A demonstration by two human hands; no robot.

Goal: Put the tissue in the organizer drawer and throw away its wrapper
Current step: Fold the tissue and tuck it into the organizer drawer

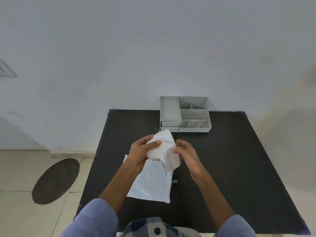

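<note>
I look down on the black table (pixel 230 159), which fills the middle of my view, with the grey organizer (pixel 185 113) standing at its far edge against the wall. Its two small drawers (pixel 170 124) at the front left look pushed in, so I judge that nothing has gone into them yet. Flat on the table nearer to me lies the white wrapper (pixel 151 183), partly under my left forearm; it has not been thrown away, and I see no bin anywhere. Above it I hold the tissue (pixel 165 149), a soft white bundle, off the table between both hands. My left hand (pixel 142 151) is curled around its left side, thumb pressed on top; my right hand (pixel 187 153) is loosely bent, fingertips touching its right edge. I judge the unwrapping done, with opening a drawer, stowing the tissue and binning the wrapper left.
</note>
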